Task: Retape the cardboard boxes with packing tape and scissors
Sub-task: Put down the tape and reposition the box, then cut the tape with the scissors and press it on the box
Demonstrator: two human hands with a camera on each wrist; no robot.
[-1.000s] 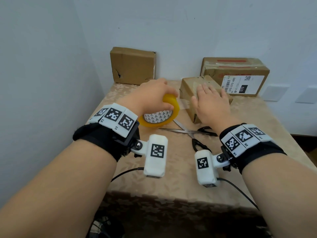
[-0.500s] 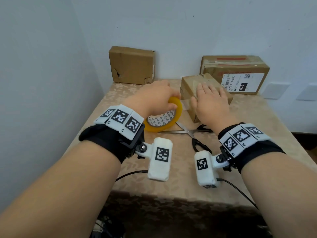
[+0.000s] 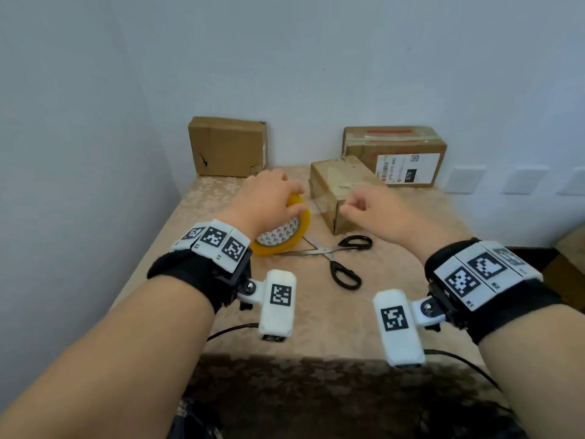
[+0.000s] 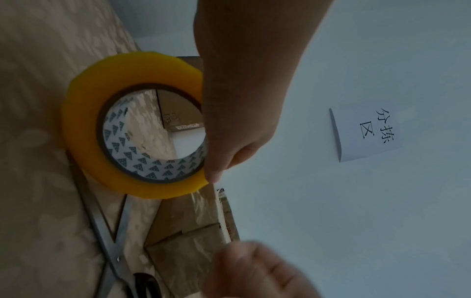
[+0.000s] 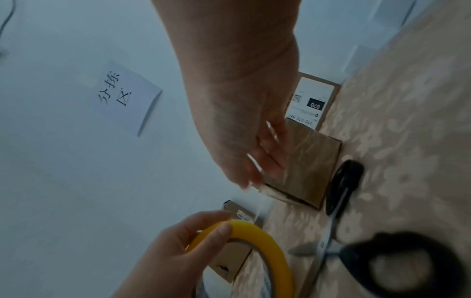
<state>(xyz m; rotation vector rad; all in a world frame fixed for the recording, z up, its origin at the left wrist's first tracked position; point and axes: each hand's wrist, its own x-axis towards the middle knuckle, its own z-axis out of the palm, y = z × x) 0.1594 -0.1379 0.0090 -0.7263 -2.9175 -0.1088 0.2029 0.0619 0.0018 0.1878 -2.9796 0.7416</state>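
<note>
My left hand (image 3: 269, 196) grips the yellow tape roll (image 3: 286, 239), which stands tilted on edge on the table, thumb on its rim. A clear tape strip (image 3: 323, 202) runs from the roll across the near end of the small cardboard box (image 3: 329, 182). My right hand (image 3: 364, 205) hovers at that box's near corner, fingers curled, pinching the strip's end. In the right wrist view the right hand's fingers (image 5: 270, 153) show through glossy tape over the box (image 5: 311, 165). Black-handled scissors (image 3: 326, 250) lie open on the table just in front of the roll and box.
Two more cardboard boxes stand against the back wall: a plain one (image 3: 228, 147) at the left and a labelled one (image 3: 395, 153) at the right, behind the small box. A paper sign (image 4: 367, 131) hangs on the wall. The patterned table's front edge (image 3: 316, 356) is near my wrists.
My right hand has lifted off the top of the small box, drawn back to its near corner and curled onto the tape strip. The left hand still holds the roll in place.
</note>
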